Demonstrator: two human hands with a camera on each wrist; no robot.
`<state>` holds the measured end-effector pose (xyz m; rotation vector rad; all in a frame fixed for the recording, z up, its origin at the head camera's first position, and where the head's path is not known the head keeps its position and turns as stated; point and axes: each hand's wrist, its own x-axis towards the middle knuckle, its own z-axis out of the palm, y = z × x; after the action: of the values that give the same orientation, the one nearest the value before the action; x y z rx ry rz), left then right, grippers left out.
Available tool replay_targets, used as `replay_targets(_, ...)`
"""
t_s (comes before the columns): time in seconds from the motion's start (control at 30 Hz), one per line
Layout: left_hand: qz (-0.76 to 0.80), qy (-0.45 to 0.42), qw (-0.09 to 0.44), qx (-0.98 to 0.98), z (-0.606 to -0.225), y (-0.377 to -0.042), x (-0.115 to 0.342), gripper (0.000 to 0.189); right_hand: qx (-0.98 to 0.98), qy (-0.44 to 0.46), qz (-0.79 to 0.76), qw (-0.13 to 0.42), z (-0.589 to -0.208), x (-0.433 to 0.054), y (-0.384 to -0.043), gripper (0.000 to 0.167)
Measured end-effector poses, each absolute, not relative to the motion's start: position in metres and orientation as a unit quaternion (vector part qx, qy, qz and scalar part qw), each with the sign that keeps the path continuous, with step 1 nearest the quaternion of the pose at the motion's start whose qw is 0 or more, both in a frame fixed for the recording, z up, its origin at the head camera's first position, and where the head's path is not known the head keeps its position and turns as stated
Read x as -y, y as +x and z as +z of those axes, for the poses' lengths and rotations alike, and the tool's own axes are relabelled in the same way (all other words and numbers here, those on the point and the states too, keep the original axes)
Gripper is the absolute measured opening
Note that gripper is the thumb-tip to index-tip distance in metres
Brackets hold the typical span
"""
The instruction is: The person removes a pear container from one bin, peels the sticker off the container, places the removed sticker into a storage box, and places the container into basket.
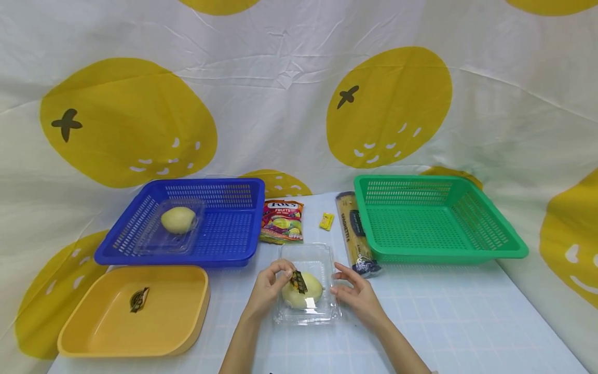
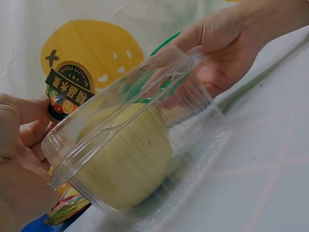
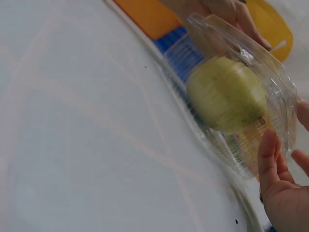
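Note:
A clear plastic clamshell box [image 1: 314, 257] stands on the table with a round, pale yellow-green fruit [image 1: 310, 291] inside. My left hand [image 1: 269, 285] pinches a dark fruit sticker [image 2: 69, 91] between thumb and fingers, just above the box's lid at its left side. The sticker is black and green, with gold lettering and pictured fruit. At the box's right side is my right hand [image 1: 357, 295], its fingers loosely bent and spread, fingertips at or very near the plastic wall. Whether they touch it I cannot tell.
A blue basket [image 1: 224, 255] holds another boxed fruit [image 1: 178, 220]. In front stands a yellow tray [image 1: 135, 332] with another sticker [image 1: 138, 299]. Behind the box lie a FOX'S candy bag [image 1: 282, 222], a small yellow packet [image 1: 326, 221] and a spaghetti pack [image 1: 352, 228], beside a green basket [image 1: 439, 252].

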<state>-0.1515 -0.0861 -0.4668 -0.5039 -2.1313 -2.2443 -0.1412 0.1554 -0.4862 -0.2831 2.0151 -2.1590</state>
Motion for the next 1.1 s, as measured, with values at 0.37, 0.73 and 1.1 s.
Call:
replay_targets(0.37,-0.671,-0.018,0.092,0.735,-0.433,-0.135,0.129,0.016,-0.680,-0.094,-0.722,0.091,-0.484,-0.155,-0.141,0.067)
replay_targets(0.73,-0.535,0.140,0.150,0.820,-0.420,-0.106,0.227,0.027,-0.681,-0.091,-0.720,0.098,-0.484,-0.156,-0.141,0.066)
replay_targets(1.1,-0.492,0.191,0.064,0.847,-0.442,-0.102,0.300,0.037,-0.684,-0.083,-0.718,0.097,-0.486,-0.156,-0.142,0.066)
